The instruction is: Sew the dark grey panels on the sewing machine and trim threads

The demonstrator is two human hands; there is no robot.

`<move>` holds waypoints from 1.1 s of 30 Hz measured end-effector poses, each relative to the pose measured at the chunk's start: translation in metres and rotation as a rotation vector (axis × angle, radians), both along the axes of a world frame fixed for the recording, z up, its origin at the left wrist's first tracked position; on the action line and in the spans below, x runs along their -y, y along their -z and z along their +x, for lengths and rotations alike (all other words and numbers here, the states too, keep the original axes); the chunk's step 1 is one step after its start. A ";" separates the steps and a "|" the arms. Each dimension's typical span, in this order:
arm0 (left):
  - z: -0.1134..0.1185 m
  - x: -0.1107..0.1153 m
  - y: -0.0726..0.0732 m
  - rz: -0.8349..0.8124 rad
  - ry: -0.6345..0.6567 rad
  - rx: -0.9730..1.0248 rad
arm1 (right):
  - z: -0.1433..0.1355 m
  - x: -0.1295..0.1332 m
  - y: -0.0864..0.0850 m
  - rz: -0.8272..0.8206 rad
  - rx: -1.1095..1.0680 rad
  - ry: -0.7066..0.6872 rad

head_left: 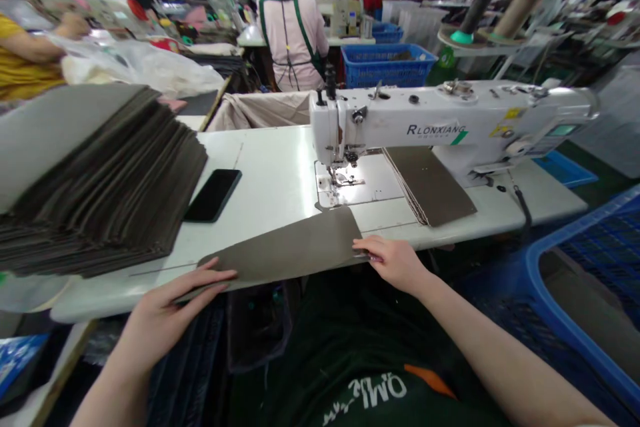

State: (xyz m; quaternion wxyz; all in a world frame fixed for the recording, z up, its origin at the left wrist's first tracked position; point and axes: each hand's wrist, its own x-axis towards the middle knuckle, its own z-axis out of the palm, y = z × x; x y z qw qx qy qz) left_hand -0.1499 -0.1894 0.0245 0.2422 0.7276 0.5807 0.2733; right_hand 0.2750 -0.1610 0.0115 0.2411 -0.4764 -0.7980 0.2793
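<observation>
A flat olive-grey fabric piece (295, 244) lies across the front edge of the white table (270, 154). My left hand (183, 294) grips its left end, thumb below and fingers on top. At the right end, my right hand (390, 260) pinches the fabric's edge; a small metallic thing shows at its fingertips, too small to make out. The piece's upper right corner lies just in front of the needle area of the white sewing machine (385, 117). More grey fabric pieces (433, 187) lie under the machine's arm.
A tall stack of grey fabric pieces (110, 180) stands on the left, beside a black phone (214, 196). Blue baskets stand at the right (540, 267) and behind the machine (387, 66). A person in a pink top (295, 34) sits beyond the table.
</observation>
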 end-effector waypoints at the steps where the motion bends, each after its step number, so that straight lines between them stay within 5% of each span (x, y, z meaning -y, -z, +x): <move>1: 0.007 0.002 -0.009 -0.021 -0.092 0.049 | 0.003 0.002 -0.004 -0.035 -0.072 0.048; 4: 0.030 0.002 -0.036 -0.090 -0.262 0.120 | 0.016 0.010 -0.021 -0.147 -0.272 0.239; 10: 0.062 0.002 -0.066 -0.439 -0.312 0.491 | 0.035 0.019 -0.035 -0.348 -0.519 0.395; 16: 0.074 0.011 -0.078 -0.521 -0.322 0.689 | 0.042 0.020 -0.031 -0.448 -0.611 0.428; 33: 0.086 0.020 -0.097 -0.581 -0.298 0.736 | 0.050 0.023 -0.028 -0.528 -0.636 0.414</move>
